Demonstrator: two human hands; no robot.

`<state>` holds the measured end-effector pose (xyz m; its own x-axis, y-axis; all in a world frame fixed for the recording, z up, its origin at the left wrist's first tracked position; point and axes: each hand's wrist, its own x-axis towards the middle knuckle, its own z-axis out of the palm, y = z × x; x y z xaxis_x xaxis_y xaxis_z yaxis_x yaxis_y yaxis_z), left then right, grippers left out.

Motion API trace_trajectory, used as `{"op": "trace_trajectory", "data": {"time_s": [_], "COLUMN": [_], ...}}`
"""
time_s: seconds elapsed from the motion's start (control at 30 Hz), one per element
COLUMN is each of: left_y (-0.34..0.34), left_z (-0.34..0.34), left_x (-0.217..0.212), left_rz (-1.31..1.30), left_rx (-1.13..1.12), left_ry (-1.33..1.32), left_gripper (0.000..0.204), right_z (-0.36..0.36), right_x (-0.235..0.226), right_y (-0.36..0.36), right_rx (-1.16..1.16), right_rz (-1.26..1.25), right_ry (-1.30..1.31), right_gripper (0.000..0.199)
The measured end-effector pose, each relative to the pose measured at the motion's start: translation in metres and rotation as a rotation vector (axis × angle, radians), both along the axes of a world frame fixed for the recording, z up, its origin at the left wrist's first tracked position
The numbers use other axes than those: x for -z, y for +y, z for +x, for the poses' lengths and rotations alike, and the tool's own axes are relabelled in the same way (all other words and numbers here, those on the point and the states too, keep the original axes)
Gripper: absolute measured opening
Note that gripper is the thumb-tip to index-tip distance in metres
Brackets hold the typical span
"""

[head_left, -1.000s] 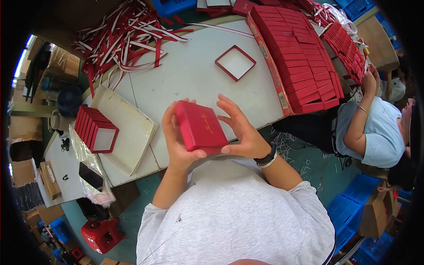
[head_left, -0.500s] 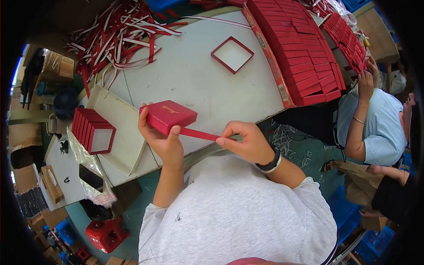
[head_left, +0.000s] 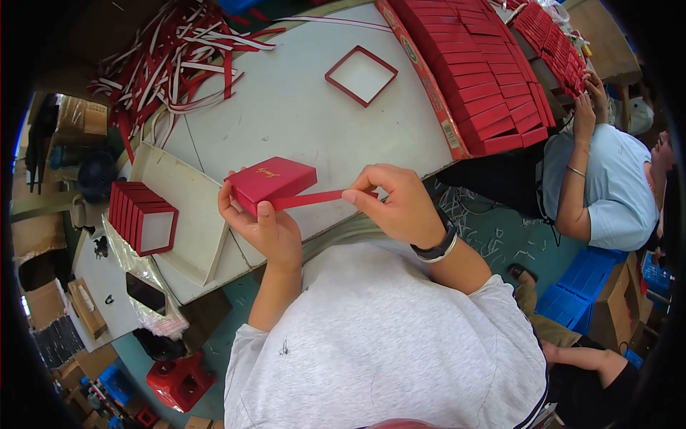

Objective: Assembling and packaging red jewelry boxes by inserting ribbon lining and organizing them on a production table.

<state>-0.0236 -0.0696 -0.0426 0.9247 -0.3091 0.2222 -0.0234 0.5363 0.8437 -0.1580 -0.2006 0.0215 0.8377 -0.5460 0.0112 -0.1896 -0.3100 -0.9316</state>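
A glossy red square box of smooth card with gold lettering on its lid (head_left: 275, 177) sits tilted above the near edge of the pale, scuffed, flat-topped table (head_left: 300, 107); a flat, narrow red ribbon (head_left: 314, 199) runs taut from its near side; beyond lies 1 shallow, red-rimmed square tray with a white inside (head_left: 362, 76); a tangled heap of limp red and white ribbons (head_left: 171, 57) spreads at the far left.

The left hand (head_left: 266, 232) is palm-up, fingers curled partway around the box, thumb against its near face; the right hand (head_left: 400, 204) is bent at the wrist, thumb and index finger pinched together on the ribbon's free end, the other fingers folded; both forearms angle inward from the lower edge.
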Motion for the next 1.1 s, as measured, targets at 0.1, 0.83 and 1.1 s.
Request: {"op": "trace_trajectory", "data": {"time_s": [0.1, 0.83, 1.1], "left_y": [-0.002, -0.007, -0.008], "left_z": [0.0, -0.004, -0.005], "left_x": [0.002, 0.004, 0.001], "left_rz": [-0.006, 0.047, 0.039], "left_rx": [0.013, 0.075, 0.115], "left_ry": [0.045, 0.128, 0.157], "left_gripper": [0.066, 0.067, 0.066], "right_z": [0.003, 0.013, 0.014], "right_x": [0.004, 0.025, 0.027], "right_y": [-0.007, -0.015, -0.013], "right_rx": [0.003, 0.038, 0.03], "right_rz": [0.165, 0.23, 0.251], "right_ry": [0.043, 0.025, 0.008], "right_gripper": [0.017, 0.018, 0.017]}}
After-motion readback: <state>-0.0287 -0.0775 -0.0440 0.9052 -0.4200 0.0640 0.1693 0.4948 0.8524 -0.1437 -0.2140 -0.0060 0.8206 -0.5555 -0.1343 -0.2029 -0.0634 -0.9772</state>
